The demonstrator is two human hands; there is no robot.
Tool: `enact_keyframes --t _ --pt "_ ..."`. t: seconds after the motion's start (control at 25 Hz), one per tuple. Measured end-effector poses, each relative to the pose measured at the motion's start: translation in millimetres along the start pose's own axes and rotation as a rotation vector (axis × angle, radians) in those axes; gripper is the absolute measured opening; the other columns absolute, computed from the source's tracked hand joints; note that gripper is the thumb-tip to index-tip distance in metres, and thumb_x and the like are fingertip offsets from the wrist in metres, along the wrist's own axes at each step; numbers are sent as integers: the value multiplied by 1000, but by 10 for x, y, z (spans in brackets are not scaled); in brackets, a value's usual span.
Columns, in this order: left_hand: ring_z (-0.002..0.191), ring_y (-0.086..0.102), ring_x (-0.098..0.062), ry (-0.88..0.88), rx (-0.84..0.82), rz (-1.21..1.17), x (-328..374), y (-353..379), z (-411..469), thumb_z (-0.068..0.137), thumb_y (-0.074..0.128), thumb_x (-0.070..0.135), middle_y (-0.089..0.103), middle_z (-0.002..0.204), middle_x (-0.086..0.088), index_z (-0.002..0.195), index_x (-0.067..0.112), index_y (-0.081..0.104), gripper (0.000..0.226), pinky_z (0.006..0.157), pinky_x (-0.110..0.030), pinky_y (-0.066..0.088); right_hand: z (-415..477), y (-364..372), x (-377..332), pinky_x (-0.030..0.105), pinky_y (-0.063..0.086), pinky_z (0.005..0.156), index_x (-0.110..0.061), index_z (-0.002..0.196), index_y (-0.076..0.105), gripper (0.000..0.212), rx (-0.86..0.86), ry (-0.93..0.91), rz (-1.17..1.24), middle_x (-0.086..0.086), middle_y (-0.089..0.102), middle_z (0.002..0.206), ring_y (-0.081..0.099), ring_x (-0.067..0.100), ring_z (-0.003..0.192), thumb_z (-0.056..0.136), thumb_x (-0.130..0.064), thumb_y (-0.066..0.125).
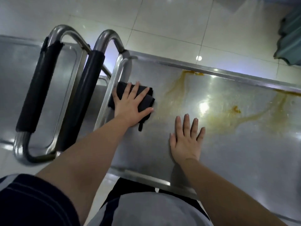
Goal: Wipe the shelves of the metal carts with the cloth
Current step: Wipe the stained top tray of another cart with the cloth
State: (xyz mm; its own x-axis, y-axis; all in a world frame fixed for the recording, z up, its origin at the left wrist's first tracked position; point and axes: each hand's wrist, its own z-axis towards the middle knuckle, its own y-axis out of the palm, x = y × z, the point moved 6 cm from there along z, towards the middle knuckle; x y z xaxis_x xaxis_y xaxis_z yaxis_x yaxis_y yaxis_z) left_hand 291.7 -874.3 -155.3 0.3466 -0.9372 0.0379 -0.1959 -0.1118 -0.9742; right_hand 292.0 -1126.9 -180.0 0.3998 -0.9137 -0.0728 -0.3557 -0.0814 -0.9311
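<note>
1. Pale glossy floor tiles [162, 22] lie beyond the far rim of the steel cart shelf [236, 152] that fills the right of my view.
2. From my feed, the left hand [130, 106] lies flat on the black cloth [145, 101]. Its fingers are straight and spread, pressing down rather than curling round the cloth. The forearm stretches out long from the near left.
3. That cloth is folded and sits at the shelf's left end, just beside the raised rim. A loose tail pokes out toward the near side by the wrist.
4. The right hand [187, 142] rests palm-down on bare metal, nearer than the cloth, to its right and apart from it. Its fingers are straight, slightly fanned, and grasp nothing.
5. Orange-brown streaks [179, 84] run down from the far rim just right of the cloth. A second smear [236, 110] with a darker blob spreads further right.
6. Bright light spots glare off the metal between the two stains.
7. Two looped steel handles stand at the left, each with a black grip [91, 88], one behind the other.
8. Another steel shelf [21, 75] lies beyond them, at the far left.
9. At the far right on the floor is a green ribbed object [290, 38]; I cannot tell what it is.
</note>
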Motion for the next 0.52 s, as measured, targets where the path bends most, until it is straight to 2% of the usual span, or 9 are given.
enact_keyframes --t 0.12,0.28,0.4,0.52 --pt "150 3 -23 -22 16 -10 17 147 -805 80 20 85 8 164 5 150 51 5 79 106 -74 12 58 -28 -34 58 -16 113 -30 152 -21 64 -6 -25 24 2 -25 160 -26 34 145 95 -53 -3" --pt "150 3 -22 -130 -1 -2 -87 344 -1669 79 24 84 10 163 7 149 53 3 79 106 -72 15 89 -36 -65 59 -16 114 -30 154 -13 64 21 -60 49 3 -18 162 -21 35 146 96 -50 6" --pt "150 -4 -18 -267 -33 -45 -178 358 -1870 77 25 85 2 163 12 147 58 0 79 109 -69 10 102 -49 -80 60 -14 114 -30 153 -16 63 11 -74 52 3 -20 162 -22 36 146 98 -49 6" --pt "149 -5 -18 -281 -52 -62 -164 361 -1855 77 25 85 1 163 14 146 60 -1 78 109 -69 9 82 -62 -60 62 -12 114 -26 154 -14 64 -5 -137 44 6 -20 162 -22 38 145 100 -49 11"
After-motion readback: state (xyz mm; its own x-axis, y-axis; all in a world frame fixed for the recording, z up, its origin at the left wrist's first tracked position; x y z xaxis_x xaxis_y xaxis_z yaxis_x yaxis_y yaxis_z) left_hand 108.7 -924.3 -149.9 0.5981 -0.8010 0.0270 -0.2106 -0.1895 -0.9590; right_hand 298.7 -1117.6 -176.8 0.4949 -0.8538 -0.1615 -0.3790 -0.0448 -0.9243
